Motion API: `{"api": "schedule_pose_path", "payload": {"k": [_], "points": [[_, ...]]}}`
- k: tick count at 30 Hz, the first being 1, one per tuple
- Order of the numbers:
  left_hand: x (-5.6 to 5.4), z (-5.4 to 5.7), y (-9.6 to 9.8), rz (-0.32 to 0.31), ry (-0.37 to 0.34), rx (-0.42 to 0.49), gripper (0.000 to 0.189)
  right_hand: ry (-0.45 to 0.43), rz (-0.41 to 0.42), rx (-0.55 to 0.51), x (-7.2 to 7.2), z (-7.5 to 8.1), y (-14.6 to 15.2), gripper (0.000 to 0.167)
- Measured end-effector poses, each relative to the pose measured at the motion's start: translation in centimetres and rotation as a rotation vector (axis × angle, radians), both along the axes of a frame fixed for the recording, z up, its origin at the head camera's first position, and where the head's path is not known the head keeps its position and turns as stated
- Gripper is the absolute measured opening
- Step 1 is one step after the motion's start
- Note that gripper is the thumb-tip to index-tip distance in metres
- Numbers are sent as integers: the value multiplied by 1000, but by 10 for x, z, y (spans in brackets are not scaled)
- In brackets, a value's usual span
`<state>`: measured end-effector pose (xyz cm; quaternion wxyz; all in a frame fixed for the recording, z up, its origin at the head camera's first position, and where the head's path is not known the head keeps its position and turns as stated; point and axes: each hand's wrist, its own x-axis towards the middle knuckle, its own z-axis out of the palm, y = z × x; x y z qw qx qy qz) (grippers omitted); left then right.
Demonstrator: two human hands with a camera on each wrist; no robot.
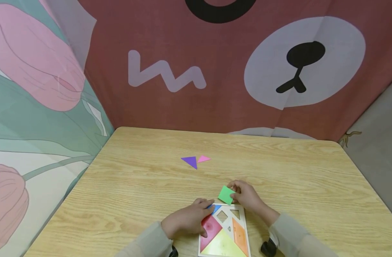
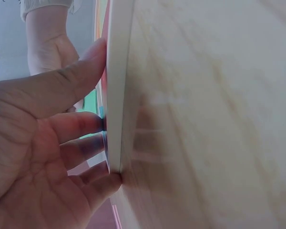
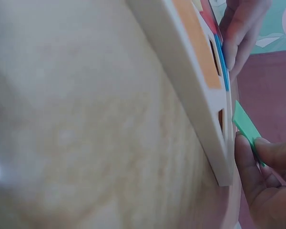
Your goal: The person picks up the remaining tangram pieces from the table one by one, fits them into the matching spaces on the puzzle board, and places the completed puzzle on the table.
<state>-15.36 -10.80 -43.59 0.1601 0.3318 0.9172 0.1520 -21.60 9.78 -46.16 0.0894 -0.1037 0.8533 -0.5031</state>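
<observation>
Between the thumb and fingers of my right hand is a green square tangram piece, pinched at its right side just beyond the top edge of the puzzle board. In the right wrist view the green piece is tilted, off the board. My left hand rests on the board's left side, fingers spread, thumb on the red piece and fingertips over the blue piece. The white-framed board also holds a yellow triangle and an orange parallelogram. Several of its slots show bare.
Farther back on the wooden table lie a purple triangle and a small pink triangle. Behind the table's far edge hangs a printed bear curtain, and a floral one is on the left.
</observation>
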Motion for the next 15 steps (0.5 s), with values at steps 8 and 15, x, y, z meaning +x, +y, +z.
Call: {"api": "schedule_pose_path", "payload": {"k": [8, 15], "points": [[-1, -2, 0, 6, -4, -5, 76, -4, -27, -28, 7, 1, 0, 25], [-1, -1, 0, 19, -27, 3, 76, 17, -27, -27, 11, 1, 2, 25]]}}
